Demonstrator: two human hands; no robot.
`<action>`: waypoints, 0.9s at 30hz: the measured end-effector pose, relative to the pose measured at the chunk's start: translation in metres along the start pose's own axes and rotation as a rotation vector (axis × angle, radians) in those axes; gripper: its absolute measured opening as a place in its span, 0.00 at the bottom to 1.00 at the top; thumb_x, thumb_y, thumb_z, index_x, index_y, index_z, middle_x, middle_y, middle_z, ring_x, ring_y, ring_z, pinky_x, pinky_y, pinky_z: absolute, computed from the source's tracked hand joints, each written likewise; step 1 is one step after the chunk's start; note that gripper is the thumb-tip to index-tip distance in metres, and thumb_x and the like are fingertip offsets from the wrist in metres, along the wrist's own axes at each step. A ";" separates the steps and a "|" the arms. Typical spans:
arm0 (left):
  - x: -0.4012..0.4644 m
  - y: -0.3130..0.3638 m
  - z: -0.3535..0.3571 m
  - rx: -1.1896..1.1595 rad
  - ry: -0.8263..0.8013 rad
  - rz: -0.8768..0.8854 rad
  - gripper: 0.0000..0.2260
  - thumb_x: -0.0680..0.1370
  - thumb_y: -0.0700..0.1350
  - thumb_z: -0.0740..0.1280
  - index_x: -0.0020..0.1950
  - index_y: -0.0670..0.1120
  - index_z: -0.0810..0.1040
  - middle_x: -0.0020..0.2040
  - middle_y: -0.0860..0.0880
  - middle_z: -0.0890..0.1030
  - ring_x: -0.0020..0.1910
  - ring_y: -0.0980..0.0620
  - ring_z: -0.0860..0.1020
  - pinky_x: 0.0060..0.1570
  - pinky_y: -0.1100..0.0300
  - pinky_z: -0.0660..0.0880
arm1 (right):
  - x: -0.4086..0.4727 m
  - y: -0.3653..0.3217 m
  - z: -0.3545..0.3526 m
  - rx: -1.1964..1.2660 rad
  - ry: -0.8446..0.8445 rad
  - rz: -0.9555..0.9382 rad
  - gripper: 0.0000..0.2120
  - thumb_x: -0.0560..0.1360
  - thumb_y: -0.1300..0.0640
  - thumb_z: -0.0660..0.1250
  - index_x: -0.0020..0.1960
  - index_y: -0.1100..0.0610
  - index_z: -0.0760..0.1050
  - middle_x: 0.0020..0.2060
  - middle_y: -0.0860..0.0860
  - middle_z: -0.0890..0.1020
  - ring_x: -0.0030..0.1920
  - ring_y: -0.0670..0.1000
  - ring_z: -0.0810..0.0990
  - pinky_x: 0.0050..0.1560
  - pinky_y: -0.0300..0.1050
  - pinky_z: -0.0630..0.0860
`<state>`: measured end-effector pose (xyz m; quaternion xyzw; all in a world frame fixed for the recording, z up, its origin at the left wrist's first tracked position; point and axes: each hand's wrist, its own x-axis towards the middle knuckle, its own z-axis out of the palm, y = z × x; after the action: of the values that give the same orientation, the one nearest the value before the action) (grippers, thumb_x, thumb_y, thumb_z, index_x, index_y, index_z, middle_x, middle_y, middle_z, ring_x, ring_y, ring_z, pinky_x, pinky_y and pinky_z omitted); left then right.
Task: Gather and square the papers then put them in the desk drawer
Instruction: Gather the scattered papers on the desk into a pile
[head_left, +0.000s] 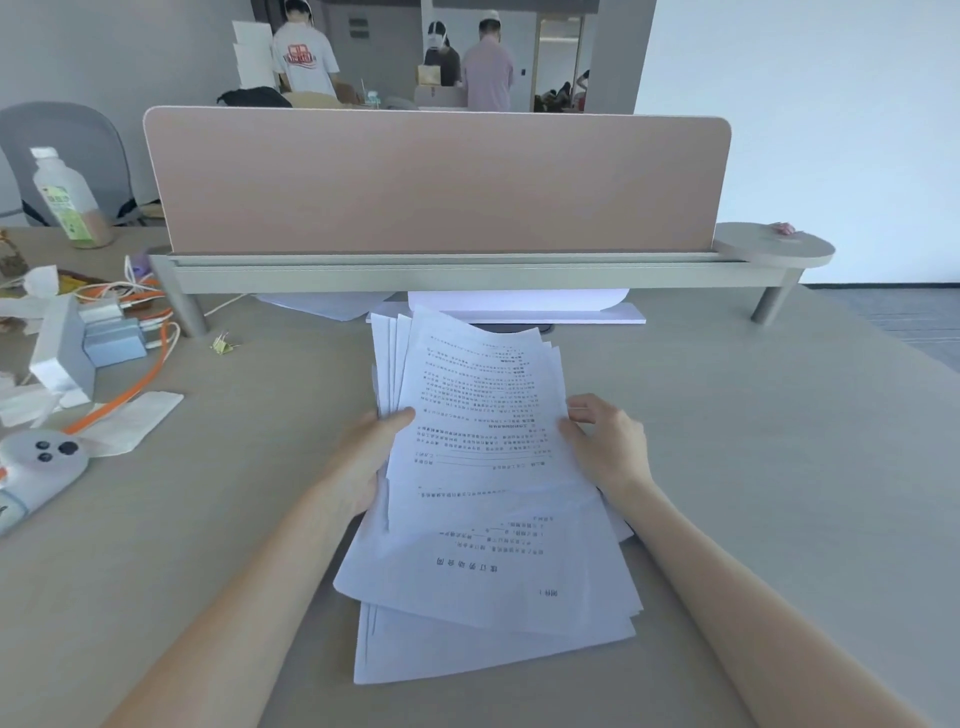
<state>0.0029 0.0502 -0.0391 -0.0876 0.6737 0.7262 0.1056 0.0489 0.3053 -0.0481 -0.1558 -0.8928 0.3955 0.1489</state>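
Note:
A loose stack of printed white papers (483, 467) is held above the beige desk (208, 545) at the middle of the view, its sheets fanned and uneven at the top and bottom edges. My left hand (371, 457) grips the stack's left edge, thumb on top. On the opposite edge my right hand (608, 441) holds the sheets with its fingers curled around them. More white sheets (519, 306) lie under the raised shelf behind. No drawer is in view.
A pink partition screen (436, 182) on a raised shelf (467, 275) crosses the desk's far side. At the left lie a bottle (65, 200), orange cables (124, 400), chargers (109, 338), a binder clip (223, 344) and a plush case (36, 467). People stand far behind.

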 end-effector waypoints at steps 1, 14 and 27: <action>0.001 -0.001 0.000 0.026 0.004 0.006 0.11 0.80 0.42 0.66 0.62 0.46 0.77 0.55 0.48 0.83 0.52 0.50 0.81 0.52 0.56 0.77 | 0.000 0.001 0.002 -0.010 -0.001 -0.014 0.15 0.77 0.54 0.66 0.63 0.52 0.80 0.56 0.47 0.87 0.60 0.50 0.83 0.55 0.41 0.73; -0.003 0.000 -0.015 0.044 -0.203 -0.132 0.18 0.72 0.37 0.72 0.63 0.40 0.81 0.56 0.40 0.86 0.54 0.39 0.84 0.50 0.48 0.80 | -0.001 -0.004 0.001 -0.113 -0.082 -0.010 0.15 0.79 0.52 0.60 0.48 0.63 0.79 0.39 0.60 0.83 0.48 0.65 0.81 0.40 0.48 0.74; -0.011 -0.002 -0.004 0.008 -0.261 -0.031 0.16 0.75 0.34 0.70 0.62 0.44 0.81 0.50 0.45 0.87 0.49 0.44 0.85 0.47 0.51 0.80 | -0.013 -0.018 -0.006 0.077 -0.075 0.086 0.25 0.80 0.49 0.63 0.75 0.53 0.67 0.65 0.51 0.80 0.64 0.58 0.79 0.56 0.48 0.73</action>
<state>0.0136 0.0458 -0.0383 -0.0021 0.6556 0.7270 0.2041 0.0597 0.2927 -0.0320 -0.1733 -0.8744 0.4410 0.1043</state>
